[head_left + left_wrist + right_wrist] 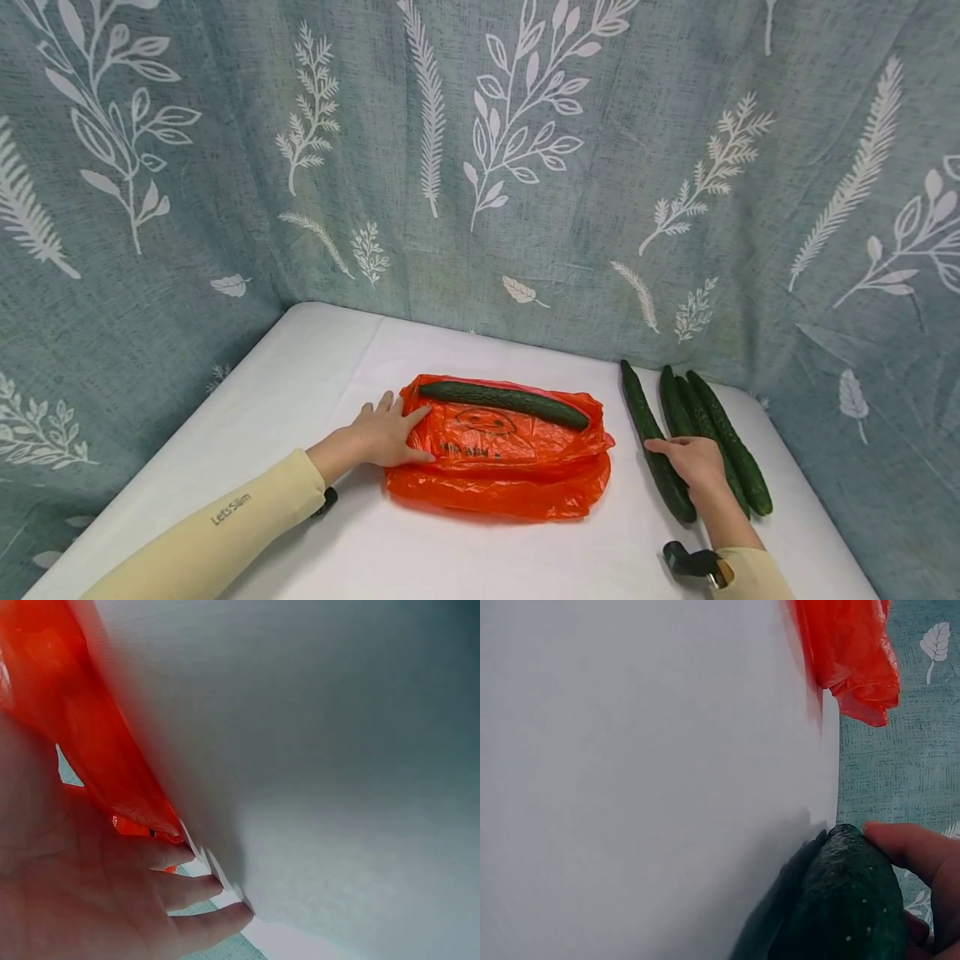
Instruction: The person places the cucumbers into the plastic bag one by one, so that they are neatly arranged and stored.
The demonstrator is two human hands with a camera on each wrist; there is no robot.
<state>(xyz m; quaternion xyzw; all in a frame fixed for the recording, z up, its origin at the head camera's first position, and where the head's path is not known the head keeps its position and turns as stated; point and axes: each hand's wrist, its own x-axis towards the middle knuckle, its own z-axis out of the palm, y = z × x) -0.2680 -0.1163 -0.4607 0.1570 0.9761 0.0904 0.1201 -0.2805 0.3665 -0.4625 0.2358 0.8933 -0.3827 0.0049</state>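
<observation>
A red plastic bag (502,492) lies flat on the white table, with one long green cucumber (502,397) across its upper part. My left hand (386,433) rests at the bag's left edge, fingers spread. In the left wrist view, straight fingers (206,926) extend beside the red plastic. Right of the bag, my right hand (696,462) grips another cucumber (641,407) around its middle, thumb on the side toward the bag. The right wrist view shows the near end of this cucumber (847,900) up close, with a fingertip against it; the other fingers are partly hidden.
Just right of the gripped cucumber, more cucumbers (738,454) lie side by side, partly behind my right hand and wrist. A patterned blue-green curtain (450,208) stands along the back and sides of the white table (330,350).
</observation>
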